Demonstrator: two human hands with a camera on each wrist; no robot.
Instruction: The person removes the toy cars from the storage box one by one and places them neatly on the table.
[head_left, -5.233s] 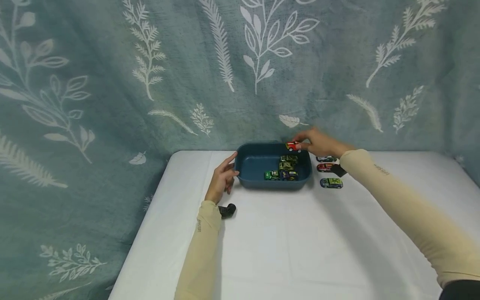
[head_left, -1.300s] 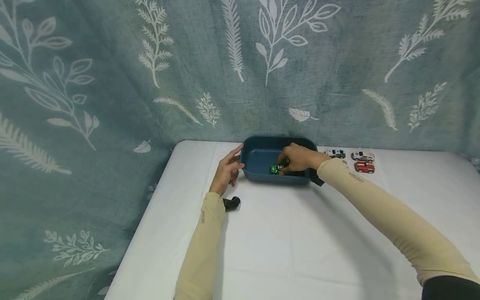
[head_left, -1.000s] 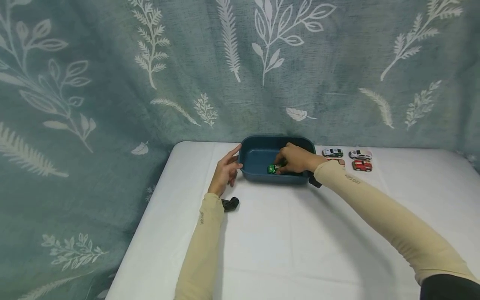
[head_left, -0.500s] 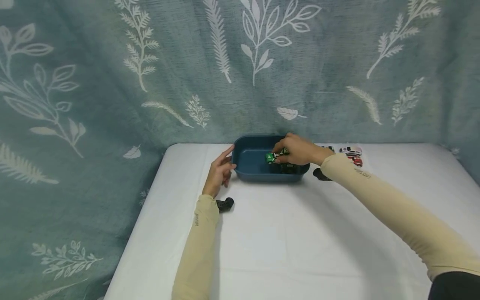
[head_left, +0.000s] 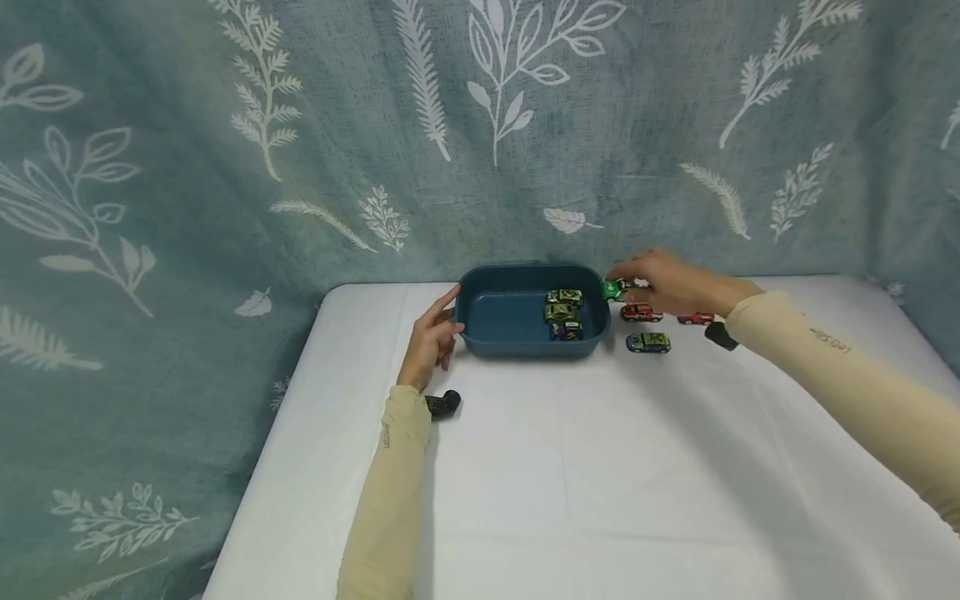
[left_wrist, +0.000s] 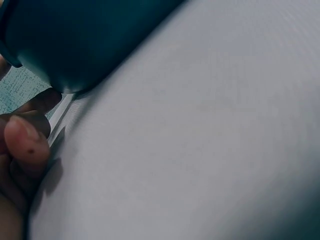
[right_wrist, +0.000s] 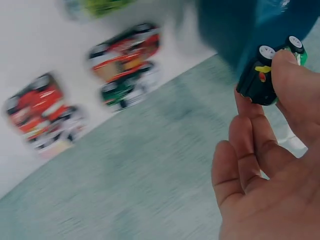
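My right hand pinches a green toy car between thumb and fingers, just past the right end of a blue bin. In the right wrist view this car shows a dark underside and white wheels. My left hand touches the bin's left end, its index finger straight toward the back corner and its thumb lower on the rim. Inside the bin, toward the right, sit a camouflage car, a yellow-green car and a dark purple car.
Right of the bin stand a red-orange car, a green-yellow car and a red car on a white tabletop. The right wrist view also shows a green-white car and a white car. A patterned curtain hangs behind.
My right hand has lifted the green car out of the bin and carried it right, past the rim. Earlier it set the red car on the table. My left hand stays at the bin's left end.
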